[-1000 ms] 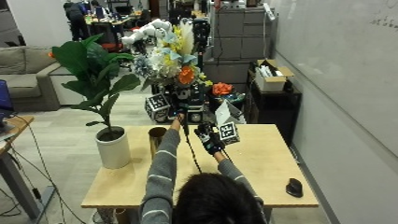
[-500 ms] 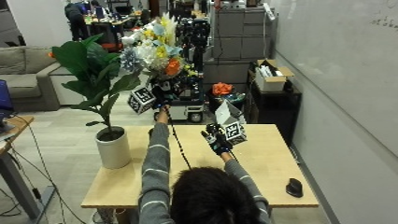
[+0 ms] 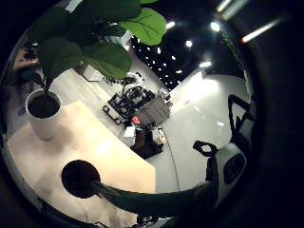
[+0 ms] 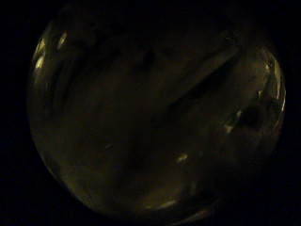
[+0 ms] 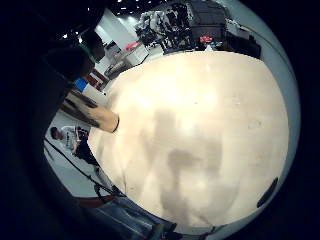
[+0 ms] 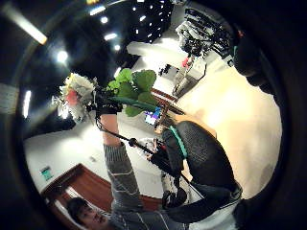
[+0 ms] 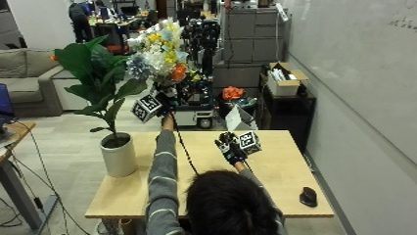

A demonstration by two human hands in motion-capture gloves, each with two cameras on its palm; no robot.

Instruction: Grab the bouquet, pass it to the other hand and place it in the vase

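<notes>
Bouquet [image 7: 158,51] check, eng1 here: whose hand has it now?

eng2: Yours, the left. A second ago both your hands met on the stems. Now your left hand [image 7: 165,101] alone is curled round them, arm raised high, just right of the potted plant [image 7: 117,155]. Handover looks done.

eng1: Where does it sit in the grip?

eng2: Blooms stand well above your fist, roughly upright and leaning a little toward the plant. The left little-finger palm view shows the stem [image 3: 142,199] running out below your grip toward the vase [image 3: 78,178] mouth on the table [image 7: 280,171]. Can't tell if it's truly lined up or just looks so from that angle. It's not in yet, and the stem end is well above the table.

eng1: Vase in the outside view?

eng2: Not visible; probably behind your left forearm. Right little-finger palm view has it standing near the table edge.

eng1: Right hand?

eng2: Your right hand [image 7: 229,148] has dropped away from the stems and hangs over the table, fingers relaxed, holding nothing. What's left, I'd say: bring the stem down into the vase mouth.
</notes>
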